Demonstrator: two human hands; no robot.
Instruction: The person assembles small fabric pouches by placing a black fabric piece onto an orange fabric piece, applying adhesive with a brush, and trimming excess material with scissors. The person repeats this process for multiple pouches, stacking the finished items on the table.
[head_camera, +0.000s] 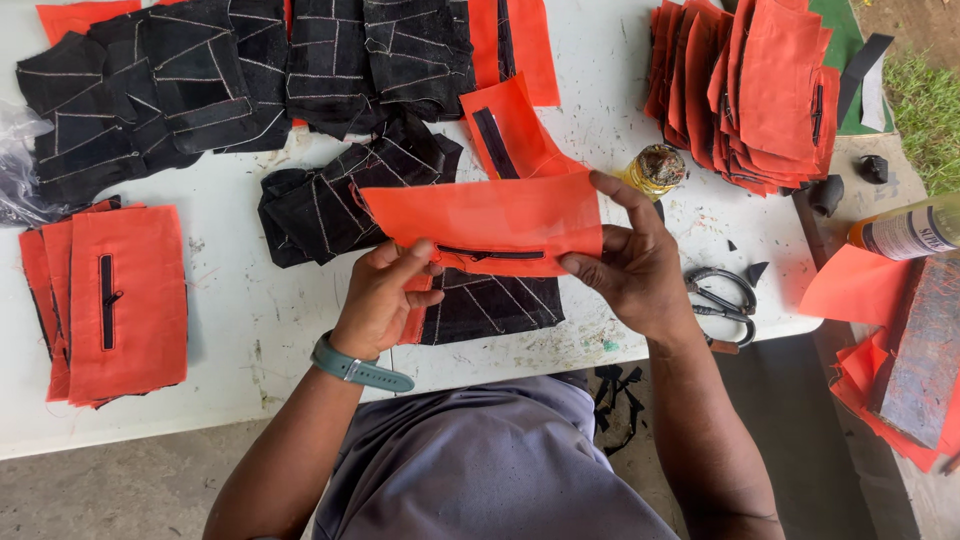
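Single view only, head-mounted. It looks steeply down and forward over the person's lap onto the white worktop (230, 330), at close range. Near edge of the worktop runs across the lower frame; ground and grass show at right.

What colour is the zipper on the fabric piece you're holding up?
Black, set in the orange rectangular fabric panel; the head view shows it best.

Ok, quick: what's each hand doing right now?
Left hand: closed, pinching the orange fabric piece at its lower left edge.
Right hand: closed, gripping the same piece's right end.
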